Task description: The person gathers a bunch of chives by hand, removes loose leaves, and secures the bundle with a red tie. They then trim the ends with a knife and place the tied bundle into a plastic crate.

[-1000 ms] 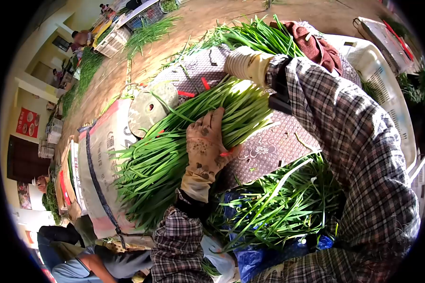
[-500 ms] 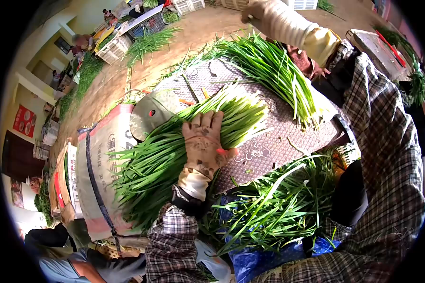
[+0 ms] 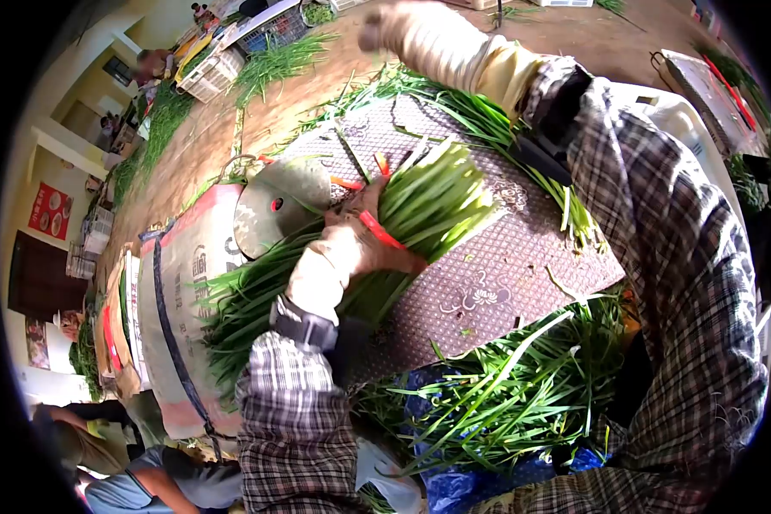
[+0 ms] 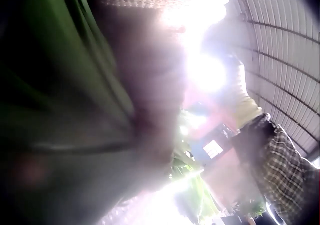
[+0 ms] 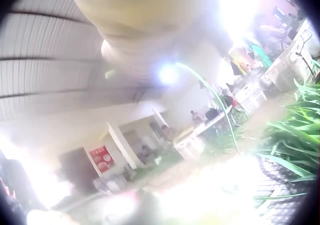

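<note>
A thick bundle of long green leaves lies across a brown patterned mat. My gloved left hand grips the bundle at its middle, where a red band runs over it. In the left wrist view the bundle is only a green blur. My gloved right hand is raised high over the far edge of the mat and is blurred; its fingers do not show clearly. A second pile of leaves lies under that arm. The right wrist view has the glove and one thin leaf.
A round grey disc and a printed sack lie left of the mat. Loose leaves fill a blue bag near me. A white crate stands right. Crates and other people are around.
My left hand has turned from lying flat on the bundle to gripping it, with the red band now over it. My right hand has risen and swung left above the mat.
</note>
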`<action>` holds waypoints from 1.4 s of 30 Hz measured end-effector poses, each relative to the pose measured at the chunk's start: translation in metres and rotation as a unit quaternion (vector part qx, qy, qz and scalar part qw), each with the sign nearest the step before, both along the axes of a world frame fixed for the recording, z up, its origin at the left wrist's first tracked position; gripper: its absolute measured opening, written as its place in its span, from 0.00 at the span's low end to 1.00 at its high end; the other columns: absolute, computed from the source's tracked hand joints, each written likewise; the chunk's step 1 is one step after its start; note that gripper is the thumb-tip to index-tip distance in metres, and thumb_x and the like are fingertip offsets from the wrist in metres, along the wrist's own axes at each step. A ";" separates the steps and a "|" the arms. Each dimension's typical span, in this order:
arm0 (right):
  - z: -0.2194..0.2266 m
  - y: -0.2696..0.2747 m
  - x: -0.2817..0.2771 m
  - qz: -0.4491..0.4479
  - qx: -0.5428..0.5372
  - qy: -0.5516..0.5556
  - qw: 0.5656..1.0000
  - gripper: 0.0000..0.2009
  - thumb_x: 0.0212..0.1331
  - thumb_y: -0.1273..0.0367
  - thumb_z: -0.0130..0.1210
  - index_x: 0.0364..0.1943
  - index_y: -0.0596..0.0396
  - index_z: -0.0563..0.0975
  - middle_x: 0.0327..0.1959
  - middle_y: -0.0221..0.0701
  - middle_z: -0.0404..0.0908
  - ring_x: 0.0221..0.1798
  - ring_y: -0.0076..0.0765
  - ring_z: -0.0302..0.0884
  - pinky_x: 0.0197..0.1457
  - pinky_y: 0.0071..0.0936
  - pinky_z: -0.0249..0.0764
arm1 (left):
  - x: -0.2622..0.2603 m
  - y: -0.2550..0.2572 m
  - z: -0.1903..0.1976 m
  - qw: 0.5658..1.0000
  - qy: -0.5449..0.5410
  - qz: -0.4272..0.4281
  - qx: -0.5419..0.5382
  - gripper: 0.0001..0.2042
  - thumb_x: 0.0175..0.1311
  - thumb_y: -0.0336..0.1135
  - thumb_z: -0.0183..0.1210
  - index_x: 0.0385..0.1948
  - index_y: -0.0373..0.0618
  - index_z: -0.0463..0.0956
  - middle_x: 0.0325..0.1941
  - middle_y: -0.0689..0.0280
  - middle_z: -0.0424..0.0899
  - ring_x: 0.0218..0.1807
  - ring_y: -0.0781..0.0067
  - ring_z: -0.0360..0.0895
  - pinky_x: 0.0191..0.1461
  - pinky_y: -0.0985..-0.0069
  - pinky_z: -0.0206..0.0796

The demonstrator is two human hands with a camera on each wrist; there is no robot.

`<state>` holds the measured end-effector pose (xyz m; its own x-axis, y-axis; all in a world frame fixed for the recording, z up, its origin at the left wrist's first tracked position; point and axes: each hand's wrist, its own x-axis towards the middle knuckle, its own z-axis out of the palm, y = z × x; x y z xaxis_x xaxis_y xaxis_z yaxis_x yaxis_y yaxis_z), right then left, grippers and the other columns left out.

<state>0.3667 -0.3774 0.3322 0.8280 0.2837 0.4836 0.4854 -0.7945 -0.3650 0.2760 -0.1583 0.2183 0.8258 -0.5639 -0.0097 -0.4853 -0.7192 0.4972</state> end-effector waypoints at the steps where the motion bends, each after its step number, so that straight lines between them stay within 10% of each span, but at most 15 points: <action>1: -0.014 0.005 0.031 -0.049 -0.161 0.104 0.980 0.21 0.58 0.50 0.46 0.44 0.48 0.78 0.44 0.37 0.80 0.47 0.44 0.77 0.50 0.39 0.73 | -0.002 -0.001 -0.002 1.000 -0.001 -0.002 -0.027 0.54 0.21 0.52 0.76 0.61 0.43 0.59 0.60 0.56 0.67 0.61 0.54 0.64 0.63 0.64 0.56; 8: -0.125 0.016 0.084 -0.097 -0.351 0.327 0.872 0.21 0.58 0.52 0.45 0.46 0.52 0.76 0.44 0.33 0.79 0.45 0.42 0.76 0.48 0.36 0.72 | -0.013 -0.005 -0.010 0.999 -0.020 0.029 -0.025 0.57 0.19 0.49 0.78 0.61 0.39 0.58 0.57 0.54 0.70 0.58 0.56 0.69 0.61 0.68 0.61; 14: -0.099 0.023 0.090 -0.032 -0.431 0.270 0.860 0.08 0.58 0.68 0.51 0.37 0.56 0.78 0.32 0.31 0.81 0.33 0.37 0.77 0.38 0.31 0.75 | -0.014 -0.002 -0.004 0.999 -0.021 0.025 -0.025 0.56 0.18 0.50 0.78 0.60 0.40 0.59 0.57 0.54 0.70 0.58 0.55 0.68 0.62 0.67 0.61; 15: -0.077 0.021 0.086 -0.016 -0.388 0.261 0.884 0.06 0.57 0.71 0.53 0.35 0.56 0.78 0.27 0.31 0.79 0.30 0.31 0.76 0.38 0.29 0.76 | -0.015 -0.003 -0.004 0.999 -0.019 0.024 -0.036 0.55 0.19 0.50 0.78 0.60 0.40 0.59 0.57 0.55 0.70 0.58 0.55 0.68 0.62 0.66 0.61; 16: -0.075 0.010 0.074 0.033 -0.093 0.134 0.986 0.06 0.57 0.72 0.53 0.36 0.57 0.78 0.28 0.34 0.79 0.31 0.30 0.76 0.38 0.27 0.76 | -0.016 -0.004 -0.004 0.998 -0.017 0.022 -0.047 0.55 0.20 0.51 0.78 0.59 0.41 0.60 0.57 0.55 0.70 0.58 0.55 0.68 0.62 0.66 0.61; 17: -0.072 -0.001 0.062 0.159 0.136 -0.030 0.977 0.06 0.57 0.73 0.54 0.37 0.57 0.78 0.29 0.37 0.79 0.31 0.29 0.76 0.39 0.25 0.76 | -0.012 -0.003 -0.016 0.995 -0.028 0.000 -0.094 0.54 0.21 0.53 0.77 0.59 0.40 0.60 0.57 0.53 0.70 0.58 0.52 0.68 0.62 0.65 0.61; 24: 0.090 0.054 -0.107 0.159 0.137 0.011 0.978 0.09 0.55 0.70 0.58 0.37 0.60 0.77 0.27 0.35 0.79 0.30 0.27 0.72 0.35 0.26 0.71 | -0.033 -0.020 -0.015 0.980 -0.126 0.128 0.085 0.47 0.29 0.55 0.71 0.56 0.44 0.61 0.52 0.49 0.73 0.50 0.51 0.74 0.56 0.62 0.63; 31: 0.112 0.172 -0.215 0.406 0.215 0.031 0.888 0.10 0.56 0.67 0.56 0.40 0.55 0.77 0.28 0.34 0.79 0.31 0.28 0.74 0.36 0.26 0.71 | -0.054 -0.038 0.014 0.960 -0.043 0.206 0.183 0.48 0.29 0.56 0.71 0.57 0.46 0.58 0.56 0.53 0.70 0.59 0.58 0.68 0.64 0.58 0.54; 37: 0.035 0.275 -0.353 0.640 0.137 0.042 0.755 0.11 0.59 0.64 0.52 0.43 0.52 0.77 0.31 0.34 0.79 0.33 0.30 0.75 0.37 0.26 0.73 | -0.061 -0.035 0.010 0.961 -0.064 0.224 0.148 0.50 0.26 0.53 0.72 0.58 0.46 0.57 0.56 0.53 0.70 0.60 0.57 0.67 0.64 0.57 0.53; 42: -0.034 0.245 -0.386 0.743 0.049 0.056 0.665 0.13 0.61 0.62 0.49 0.45 0.49 0.76 0.33 0.34 0.80 0.35 0.31 0.76 0.37 0.27 0.73 | -0.063 -0.035 -0.005 0.956 -0.135 0.232 0.119 0.52 0.25 0.51 0.74 0.60 0.43 0.57 0.56 0.52 0.71 0.59 0.55 0.67 0.63 0.59 0.53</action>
<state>-0.0197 -0.1323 0.2983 -0.2990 0.8007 0.5190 0.6733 0.5625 -0.4798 0.2134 -0.1930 0.2133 0.9771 -0.1438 0.1569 -0.1732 -0.9657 0.1936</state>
